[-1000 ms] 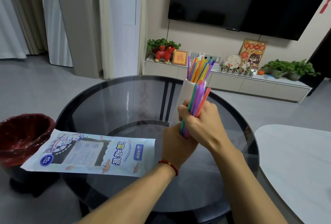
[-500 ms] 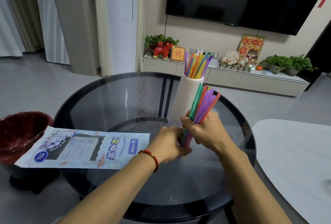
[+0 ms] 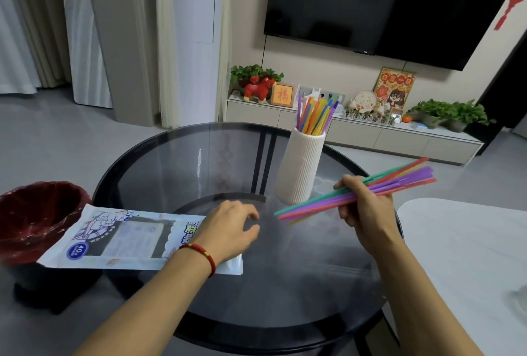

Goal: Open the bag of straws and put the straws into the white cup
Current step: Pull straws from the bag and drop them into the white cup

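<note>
A tall ribbed white cup [image 3: 301, 167] stands on the round glass table [image 3: 182, 162], with several coloured straws [image 3: 315, 116] sticking out of its top. My right hand [image 3: 363, 207] grips a bundle of coloured straws [image 3: 399, 181], held almost level to the right of the cup, tips pointing right. The flat printed straw bag [image 3: 119, 238] lies on the table's left side. My left hand [image 3: 229, 229] hovers with fingers spread over the bag's right end, holding nothing.
A dark red waste bin [image 3: 31, 219] stands on the floor left of the table, under the bag's left end. A white table [image 3: 470, 256] fills the right. A low cabinet [image 3: 370, 136] with plants and ornaments runs behind.
My left hand let go of the straw bundle and moved left over the bag. My right hand carried the bundle right and tipped it from upright to nearly level.
</note>
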